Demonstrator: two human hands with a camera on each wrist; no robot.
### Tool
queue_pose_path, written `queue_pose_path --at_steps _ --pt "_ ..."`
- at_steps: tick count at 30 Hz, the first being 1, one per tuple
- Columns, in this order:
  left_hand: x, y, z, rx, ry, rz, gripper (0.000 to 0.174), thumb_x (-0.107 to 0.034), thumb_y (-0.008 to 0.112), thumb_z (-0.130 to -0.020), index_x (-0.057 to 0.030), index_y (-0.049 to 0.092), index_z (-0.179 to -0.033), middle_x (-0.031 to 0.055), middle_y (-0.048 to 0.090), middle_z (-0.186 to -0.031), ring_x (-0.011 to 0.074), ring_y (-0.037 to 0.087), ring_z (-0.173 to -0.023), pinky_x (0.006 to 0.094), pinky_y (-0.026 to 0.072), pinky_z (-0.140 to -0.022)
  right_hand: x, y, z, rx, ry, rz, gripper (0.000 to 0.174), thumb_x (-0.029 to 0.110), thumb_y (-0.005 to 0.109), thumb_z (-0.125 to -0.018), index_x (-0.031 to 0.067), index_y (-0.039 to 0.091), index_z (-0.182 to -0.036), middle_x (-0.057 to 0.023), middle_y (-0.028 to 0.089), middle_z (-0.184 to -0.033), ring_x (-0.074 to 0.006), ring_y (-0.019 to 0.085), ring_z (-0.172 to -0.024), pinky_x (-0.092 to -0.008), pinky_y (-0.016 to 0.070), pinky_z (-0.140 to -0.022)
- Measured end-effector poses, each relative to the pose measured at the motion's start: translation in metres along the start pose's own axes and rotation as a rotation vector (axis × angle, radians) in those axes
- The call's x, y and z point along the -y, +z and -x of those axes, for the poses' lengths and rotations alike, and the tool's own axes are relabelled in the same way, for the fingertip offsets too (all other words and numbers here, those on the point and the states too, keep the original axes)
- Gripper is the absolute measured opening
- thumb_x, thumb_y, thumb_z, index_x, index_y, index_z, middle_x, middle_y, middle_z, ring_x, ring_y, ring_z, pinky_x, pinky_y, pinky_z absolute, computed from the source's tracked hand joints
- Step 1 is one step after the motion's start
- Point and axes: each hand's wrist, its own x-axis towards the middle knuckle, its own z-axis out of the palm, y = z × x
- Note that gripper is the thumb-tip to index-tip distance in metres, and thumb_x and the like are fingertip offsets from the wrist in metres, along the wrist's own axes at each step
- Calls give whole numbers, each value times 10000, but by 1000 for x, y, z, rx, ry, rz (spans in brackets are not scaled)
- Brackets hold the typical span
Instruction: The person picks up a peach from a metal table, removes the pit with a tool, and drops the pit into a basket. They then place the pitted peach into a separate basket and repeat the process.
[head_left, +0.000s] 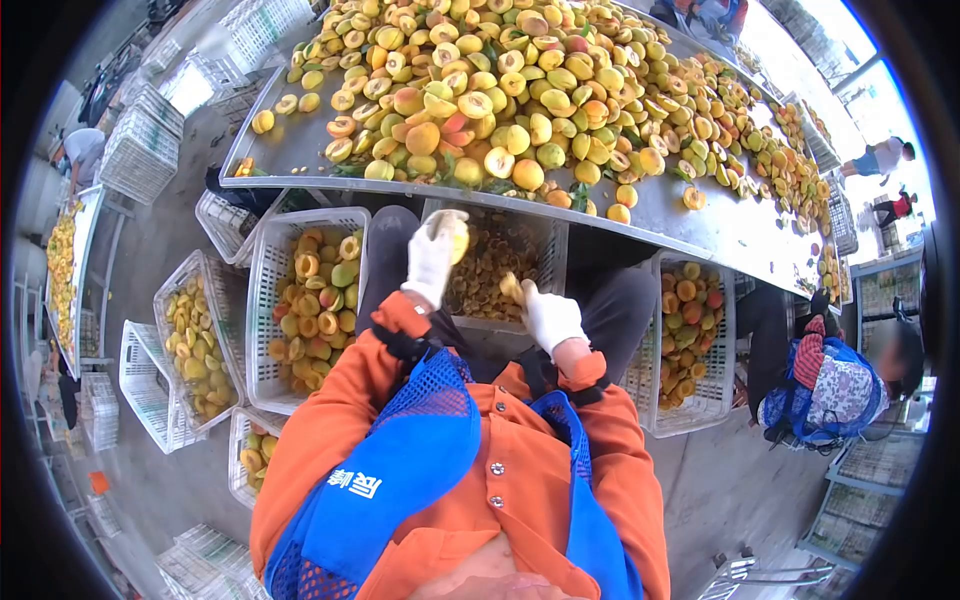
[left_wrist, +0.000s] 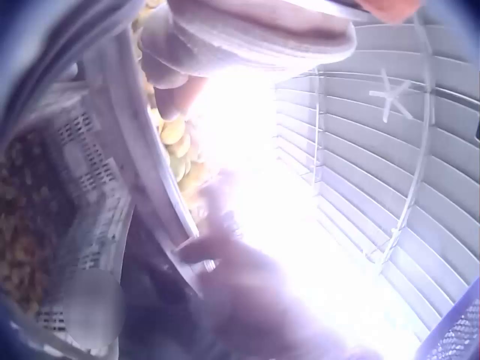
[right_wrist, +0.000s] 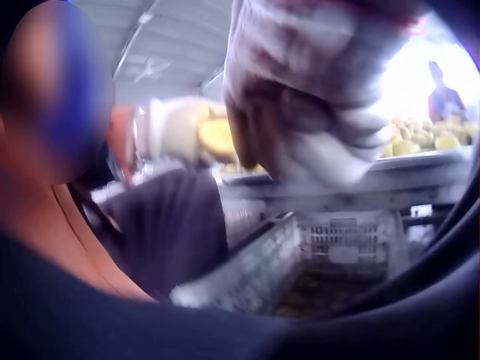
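Note:
In the head view my gloved left hand [head_left: 432,258] grips a yellow fruit [head_left: 460,243] above the left side of a crate [head_left: 556,262] holding brown pieces. Across from it, my gloved right hand [head_left: 552,318] pinches a small tan piece [head_left: 512,288] over the same crate. The hands are apart. In the right wrist view the fingers of my right hand [right_wrist: 307,105] are curled and blurred, and the yellow fruit [right_wrist: 217,140] shows beyond them. The left wrist view is washed out by glare, with part of my left hand [left_wrist: 240,41] at its top.
A metal table [head_left: 660,215] heaped with halved fruit [head_left: 550,100] lies ahead. Crates of fruit stand at the left [head_left: 262,340] and right [head_left: 722,385]. Another person [head_left: 840,375] sits at the right. Stacked crates [head_left: 143,145] stand farther back.

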Motion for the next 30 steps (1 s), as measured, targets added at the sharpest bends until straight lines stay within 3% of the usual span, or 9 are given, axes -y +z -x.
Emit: queue_pose_path --at_steps 3,7,9,12,13,15,17,22,30 --pt "-42 -58 15 -41 280 -463 217 -237 583 -944 -53 696 -962 77 699 -913 179 648 -847 275 490 -767 5 -17 -5 78 8 114 588 284 618 -852 204 399 -1392 -196 677 -811 -383 664 -756 -468 521 -664" --pt "-75 -133 22 -219 156 -1440 278 -303 660 -859 -88 704 -1030 129 675 -1100 325 629 -1034 385 499 -896 9 -21 -4 66 -14 -23 581 310 583 -862 269 389 -1408 -188 687 -825 -388 667 -742 -480 528 -661" --pt "-71 -139 11 -397 474 -1781 298 -310 671 -839 -95 701 -1043 128 655 -1147 343 605 -1075 408 492 -917 -10 6 -15 17 -54 60 450 284 550 -865 221 524 -1310 -187 691 -833 -390 669 -738 -481 535 -648" --pt "-44 -101 -37 -151 483 -1272 299 -307 654 -851 -91 692 -1054 127 658 -1126 317 605 -1079 399 487 -928 -4 4 -23 109 -49 92 298 282 491 -911 153 626 -1142 -161 707 -912 -357 685 -787 -481 530 -689" --pt "-41 -74 -53 -44 410 -1159 301 -304 651 -854 -89 688 -1061 127 660 -1120 308 605 -1075 398 484 -929 -10 17 -36 100 -59 -17 505 217 505 -879 142 447 -1375 -175 700 -854 -371 681 -743 -486 526 -649" --pt "-26 -16 -86 93 476 -1146 307 -337 617 -870 -92 689 -1040 120 678 -1051 316 624 -970 412 494 -868 -16 46 -61 115 138 -21 307 250 515 -887 67 647 -1095 -171 705 -907 -370 683 -813 -489 529 -705" --pt "-8 30 -120 111 535 -1283 345 -388 593 -877 -83 685 -1012 122 685 -1002 324 628 -950 422 493 -841 -15 41 -66 312 -33 267 305 217 523 -874 37 663 -1076 -186 705 -922 -376 686 -835 -490 534 -713" --pt "24 93 -164 90 332 -1657 423 -474 675 -783 -129 654 -1028 81 669 -1053 282 587 -1048 428 478 -844 -17 35 -61 108 91 94 247 176 531 -855 40 633 -1034 -175 698 -813 -376 688 -750 -482 531 -636" --pt "28 92 -166 -57 520 -1067 290 -311 715 -733 -77 636 -885 189 674 -804 401 651 -789 480 527 -724 -20 -1 -39 -93 153 -265 294 241 591 -827 25 574 -1026 -255 666 -879 -428 657 -801 -506 510 -708"
